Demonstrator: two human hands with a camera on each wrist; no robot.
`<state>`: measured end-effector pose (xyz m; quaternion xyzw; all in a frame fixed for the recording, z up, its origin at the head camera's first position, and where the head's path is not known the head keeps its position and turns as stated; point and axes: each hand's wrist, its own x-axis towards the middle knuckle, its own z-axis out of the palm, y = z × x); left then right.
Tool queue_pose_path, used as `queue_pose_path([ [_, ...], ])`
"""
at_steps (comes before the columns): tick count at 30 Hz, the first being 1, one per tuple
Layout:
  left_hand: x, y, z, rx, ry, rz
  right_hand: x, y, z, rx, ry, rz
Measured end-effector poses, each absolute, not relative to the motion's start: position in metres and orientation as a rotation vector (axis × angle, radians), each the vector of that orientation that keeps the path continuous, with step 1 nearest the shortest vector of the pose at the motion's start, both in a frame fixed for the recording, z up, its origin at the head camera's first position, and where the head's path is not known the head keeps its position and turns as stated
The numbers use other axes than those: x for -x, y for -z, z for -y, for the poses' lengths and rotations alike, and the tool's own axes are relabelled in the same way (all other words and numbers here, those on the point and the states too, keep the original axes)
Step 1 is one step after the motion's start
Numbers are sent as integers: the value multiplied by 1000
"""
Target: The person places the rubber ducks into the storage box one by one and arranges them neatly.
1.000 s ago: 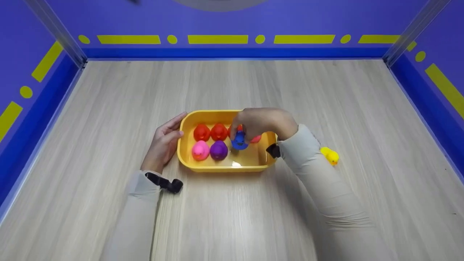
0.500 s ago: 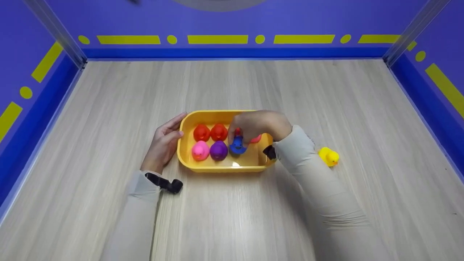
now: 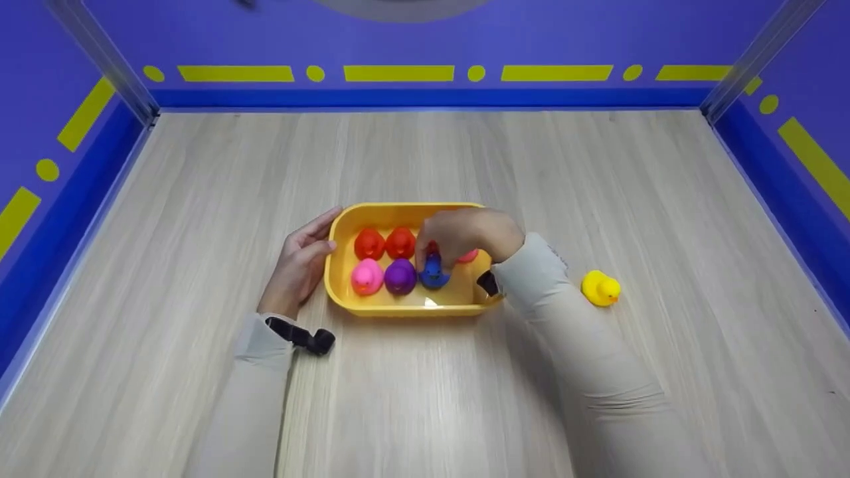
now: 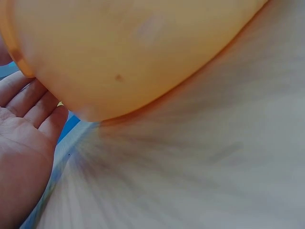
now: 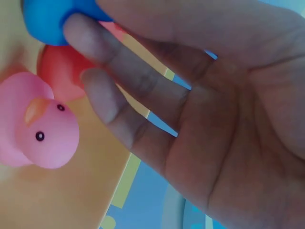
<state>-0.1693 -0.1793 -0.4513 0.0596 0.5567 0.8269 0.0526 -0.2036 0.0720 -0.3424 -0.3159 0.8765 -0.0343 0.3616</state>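
A yellow plastic tub [image 3: 398,310] with rubber ducks inside stands mid-table. My left hand [image 3: 299,260] rests at its left end, fingers nearly straight along the outer wall and thumb tip at the rim; the left wrist view shows the open palm beside the wall. Inside the tub, my right hand [image 3: 465,232] pinches a blue rubber duck [image 3: 435,273] from above, just right of a purple duck [image 3: 400,277]. Left of the purple one sits a pink duck [image 3: 367,276]. Behind them are red ducks [image 3: 369,243]. Another pink duck [image 5: 47,133] is partly hidden by the right hand in the head view.
A yellow rubber duck [image 3: 601,288] lies on the wooden table [image 3: 425,398] to the right of the tub, beside the right sleeve. Blue walls [image 3: 425,46] with yellow markings border the table at the back and sides.
My right hand has moved slightly left and toward me, bringing the blue duck down beside the purple one. More of the yellow duck shows beside the sleeve. The left hand has stayed put.
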Motion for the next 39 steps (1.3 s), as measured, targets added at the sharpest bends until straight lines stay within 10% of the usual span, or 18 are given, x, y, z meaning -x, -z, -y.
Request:
queue_pose_path([
  [39, 169, 451, 179, -199, -2509, -1705, 193, 324, -95, 909, 260, -2296],
])
